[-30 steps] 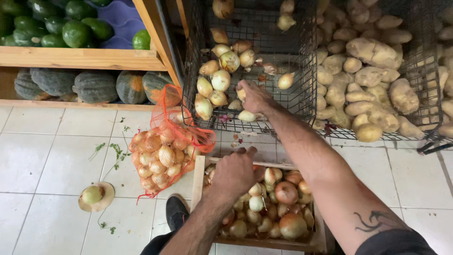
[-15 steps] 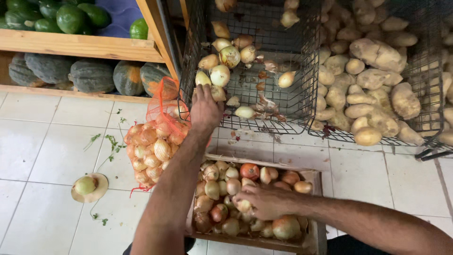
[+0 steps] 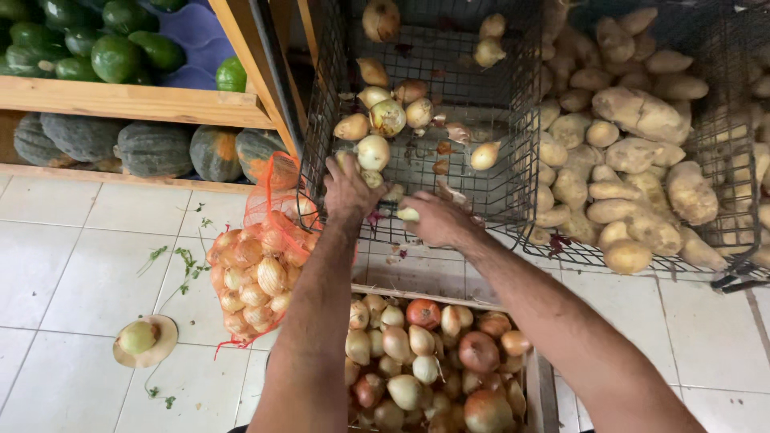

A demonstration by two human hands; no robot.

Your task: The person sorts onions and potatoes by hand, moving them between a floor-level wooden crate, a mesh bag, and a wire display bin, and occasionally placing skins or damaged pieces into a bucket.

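White floor tiles (image 3: pixel 72 240) run under a produce stand; a wooden shelf (image 3: pixel 120 100) at upper left carries green fruit above a row of dark squashes (image 3: pixel 152 148).

Both hands are up at the front lower edge of the black wire basket (image 3: pixel 449 48), which holds a thin scatter of onions. Left hand (image 3: pixel 349 191): fingers curled at the rim, touching a pale onion (image 3: pixel 373 152) just above the knuckles; grip not confirmed, partly hidden. Right hand (image 3: pixel 433 218): closed around a small pale onion (image 3: pixel 408 214), only its end showing. The 2 hands sit close, side by side, not touching.

Key relation: the wooden crate (image 3: pixel 541 393) of mixed onions lies directly below the forearms, nearer the body; the basket lies ahead and above. Left hand is nearer the basket's onion cluster.

Beside the left forearm, an orange net sack (image 3: pixel 253 269) of onions leans on the floor. A 2nd wire basket (image 3: pixel 722 200) on the right holds potatoes. No labels or signs in view.
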